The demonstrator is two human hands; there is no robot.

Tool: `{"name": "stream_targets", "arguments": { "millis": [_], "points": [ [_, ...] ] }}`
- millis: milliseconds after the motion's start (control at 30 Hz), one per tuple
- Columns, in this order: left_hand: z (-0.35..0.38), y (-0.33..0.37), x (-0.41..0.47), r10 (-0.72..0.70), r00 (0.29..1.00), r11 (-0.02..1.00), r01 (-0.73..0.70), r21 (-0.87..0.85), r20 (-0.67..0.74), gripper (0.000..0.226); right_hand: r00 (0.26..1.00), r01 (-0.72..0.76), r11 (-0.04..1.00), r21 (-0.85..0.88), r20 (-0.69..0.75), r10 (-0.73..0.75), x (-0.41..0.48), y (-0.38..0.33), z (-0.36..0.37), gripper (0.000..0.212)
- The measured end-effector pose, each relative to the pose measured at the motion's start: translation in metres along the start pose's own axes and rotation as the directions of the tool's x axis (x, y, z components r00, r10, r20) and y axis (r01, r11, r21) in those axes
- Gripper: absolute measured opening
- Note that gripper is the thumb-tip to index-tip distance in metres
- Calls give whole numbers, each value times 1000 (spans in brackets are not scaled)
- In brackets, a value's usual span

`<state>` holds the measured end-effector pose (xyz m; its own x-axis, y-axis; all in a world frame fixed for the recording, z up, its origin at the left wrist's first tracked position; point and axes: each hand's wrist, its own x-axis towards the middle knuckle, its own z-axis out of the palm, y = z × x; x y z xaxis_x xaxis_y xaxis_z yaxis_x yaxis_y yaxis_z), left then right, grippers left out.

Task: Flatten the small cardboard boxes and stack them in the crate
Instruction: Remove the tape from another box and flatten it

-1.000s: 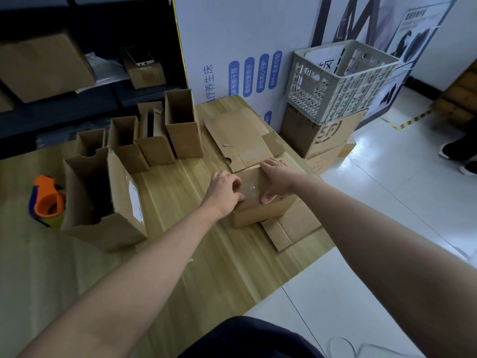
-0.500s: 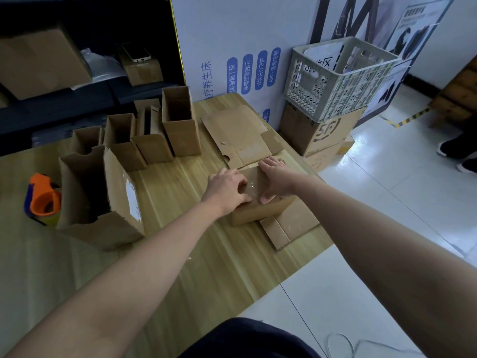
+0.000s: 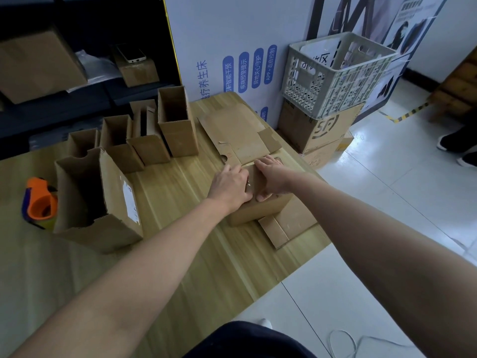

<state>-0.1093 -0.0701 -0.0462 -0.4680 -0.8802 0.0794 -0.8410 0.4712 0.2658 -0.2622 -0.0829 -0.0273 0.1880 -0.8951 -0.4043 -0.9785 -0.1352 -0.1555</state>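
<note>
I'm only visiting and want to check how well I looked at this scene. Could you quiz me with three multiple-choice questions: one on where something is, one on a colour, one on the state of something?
1. Where does the plastic crate stand?
A) on a chair
B) on a trolley
C) on stacked cardboard boxes on the floor

2. What colour is most of the tape dispenser?
A) orange
B) green
C) white

3. The small box under the left hand and right hand is:
A) pressed flat
B) still box-shaped
C) inside the crate

Answers:
1 C, the crate sits on top of the stacked boxes.
2 A, its body is plainly orange.
3 B, an upright side wall still shows below the hands.
</note>
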Motion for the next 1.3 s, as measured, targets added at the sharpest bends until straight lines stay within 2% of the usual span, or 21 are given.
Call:
{"name": "stream_targets", "arguments": {
  "millis": [167, 267, 333, 500, 633, 900, 1000, 1067, 1200, 1300],
  "points": [
    [5, 3, -3, -15, 999, 999, 17, 34, -48, 17, 1000, 3, 1000, -10, -4, -3, -1, -1, -1, 105],
    [5, -3, -5, -57, 995, 996, 51, -77, -78, 16, 1000, -7, 1000, -4, -6, 7, -3, 0, 1, 105],
    [4, -4, -6, -88, 995, 981, 80, -177, -36, 23, 1000, -14, 1000, 9, -8, 14, -3, 0, 1, 105],
    [9, 0, -6, -110, 994, 973, 105, -207, -15, 17, 1000, -10, 1000, 30, -9, 11, -3, 2, 1, 104],
    [9, 7, -5, -125, 991, 978, 116, -171, -39, 18, 1000, -6, 999, 39, -14, 7, -4, 3, 2, 104],
    [17, 15, 0, -86, 996, 996, 87, 26, -26, 28, 1000, 6, 995, 95, -28, -3, -4, 7, 6, 107],
    [20, 12, -1, -62, 998, 998, 63, 21, -32, 29, 999, 17, 996, 93, -37, -14, -4, 8, 7, 106],
    [23, 8, -4, -67, 996, 997, 65, -28, -66, 27, 999, 21, 996, 91, -38, -17, -4, 9, 8, 106],
    [26, 1, -13, -103, 980, 962, 55, -268, -170, 16, 999, 27, 994, 104, -35, -23, -5, 10, 9, 107],
    [25, -4, -18, -125, 982, 879, 45, -474, -139, 16, 999, 27, 993, 117, -33, -23, -5, 10, 9, 105]
  ]
}}
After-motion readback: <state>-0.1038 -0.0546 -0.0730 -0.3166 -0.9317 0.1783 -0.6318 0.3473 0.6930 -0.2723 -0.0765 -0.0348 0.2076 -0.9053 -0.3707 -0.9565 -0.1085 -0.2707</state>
